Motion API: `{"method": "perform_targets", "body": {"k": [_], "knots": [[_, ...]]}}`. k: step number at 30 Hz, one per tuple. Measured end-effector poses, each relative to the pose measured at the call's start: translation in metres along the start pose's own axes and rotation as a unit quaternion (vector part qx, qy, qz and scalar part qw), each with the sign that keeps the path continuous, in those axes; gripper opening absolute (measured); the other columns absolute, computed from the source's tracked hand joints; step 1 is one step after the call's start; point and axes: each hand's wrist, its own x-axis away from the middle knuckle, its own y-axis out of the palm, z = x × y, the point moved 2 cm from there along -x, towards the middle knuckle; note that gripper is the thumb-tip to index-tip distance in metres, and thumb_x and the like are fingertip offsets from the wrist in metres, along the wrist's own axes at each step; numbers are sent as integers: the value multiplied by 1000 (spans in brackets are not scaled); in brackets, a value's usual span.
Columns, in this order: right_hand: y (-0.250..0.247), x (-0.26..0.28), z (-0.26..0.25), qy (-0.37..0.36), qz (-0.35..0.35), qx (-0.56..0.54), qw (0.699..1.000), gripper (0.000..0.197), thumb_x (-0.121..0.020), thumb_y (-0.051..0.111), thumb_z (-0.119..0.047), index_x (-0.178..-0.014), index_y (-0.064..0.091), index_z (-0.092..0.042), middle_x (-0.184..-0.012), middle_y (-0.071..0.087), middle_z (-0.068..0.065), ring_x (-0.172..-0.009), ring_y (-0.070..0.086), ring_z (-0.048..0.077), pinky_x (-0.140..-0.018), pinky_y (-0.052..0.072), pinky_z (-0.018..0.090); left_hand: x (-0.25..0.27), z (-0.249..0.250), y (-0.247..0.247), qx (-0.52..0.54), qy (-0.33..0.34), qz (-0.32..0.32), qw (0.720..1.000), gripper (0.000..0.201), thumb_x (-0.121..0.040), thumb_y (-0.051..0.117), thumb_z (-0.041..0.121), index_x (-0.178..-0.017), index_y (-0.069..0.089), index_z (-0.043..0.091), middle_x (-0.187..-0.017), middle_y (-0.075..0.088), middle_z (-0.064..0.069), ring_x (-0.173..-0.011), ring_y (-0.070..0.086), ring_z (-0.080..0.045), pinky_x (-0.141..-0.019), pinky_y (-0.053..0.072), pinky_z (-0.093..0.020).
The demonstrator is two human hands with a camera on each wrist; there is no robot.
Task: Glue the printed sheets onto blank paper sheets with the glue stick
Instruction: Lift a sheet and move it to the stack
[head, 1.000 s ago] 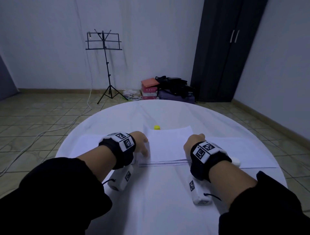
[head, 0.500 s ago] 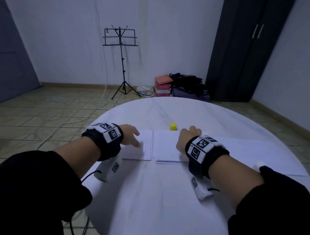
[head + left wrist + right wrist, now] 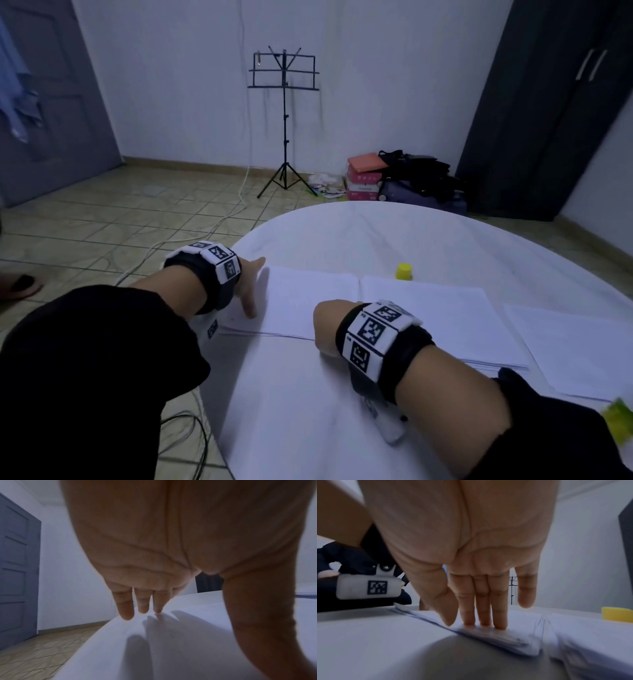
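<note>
Two piles of white paper lie side by side on the round white table [image 3: 308, 411]: a left pile [image 3: 301, 301] and a right pile [image 3: 428, 315]. My left hand [image 3: 251, 291] rests with straight fingers [image 3: 142, 607] on the left pile's left edge. My right hand [image 3: 325, 329] presses straight fingers [image 3: 482, 620] on the near right corner of the left pile [image 3: 505, 635]. A yellow glue stick [image 3: 404, 271] stands behind the piles, also in the right wrist view as the glue stick [image 3: 616, 615]. No print shows on the top sheets.
A further white sheet [image 3: 575, 349] lies at the table's right, with a yellow-green thing [image 3: 620, 421] at its near edge. Beyond the table are a music stand [image 3: 284, 130], boxes and bags [image 3: 394, 178], a dark wardrobe [image 3: 548, 102] and cables [image 3: 191, 236] on the floor.
One pile between my hands has become two: my left hand slid part of it to the left. My right hand moved left onto that pile's near corner. The head view turned left.
</note>
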Motion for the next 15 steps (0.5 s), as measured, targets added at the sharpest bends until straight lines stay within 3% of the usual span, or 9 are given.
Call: {"method": "perform_targets", "body": {"k": [2, 4, 7, 11, 15], "knots": [[1, -5, 1, 0, 6, 4, 1000, 38, -99, 36, -12, -62, 32, -11, -65, 31, 1, -53, 28, 14, -66, 34, 30, -4, -2, -1, 2, -6, -3, 1000, 137, -60, 84, 49, -150, -15, 21, -154, 30, -6, -139, 32, -29, -109, 32, -40], [0, -6, 1, -2, 5, 7, 1000, 37, -99, 36, -12, -62, 33, -11, -65, 33, 1, -53, 29, 13, -55, 31, 27, -5, -2, -2, 6, -6, -2, 1000, 139, -58, 85, 51, -150, -16, 21, -154, 30, -5, -138, 33, -30, -109, 33, -40], [-2, -5, 0, -1, 13, -19, 1000, 33, -97, 38, -13, -64, 36, -11, -66, 37, 1, -54, 32, 14, -67, 36, 28, -5, -2, 0, 19, 7, 2, 1000, 142, -56, 86, 50, -149, -18, 22, -153, 32, -4, -137, 35, -29, -109, 34, -43], [-4, 0, -3, -1, 10, -25, 1000, 33, -96, 39, -8, -63, 35, -10, -64, 36, 2, -53, 32, 14, -50, 28, 22, -1, -2, 5, 49, 36, 34, 998, 137, -61, 87, 38, -150, -17, 22, -151, 35, -6, -134, 39, -28, -107, 37, -42], [-8, 5, -5, -9, 6, -9, 1000, 34, -97, 38, -8, -64, 34, -10, -65, 35, 2, -53, 32, 14, -48, 26, 21, 10, -1, 11, 64, 74, 106, 989, 130, -64, 86, 30, -151, -10, 24, -151, 27, -5, -133, 39, -26, -99, 42, -38]]}}
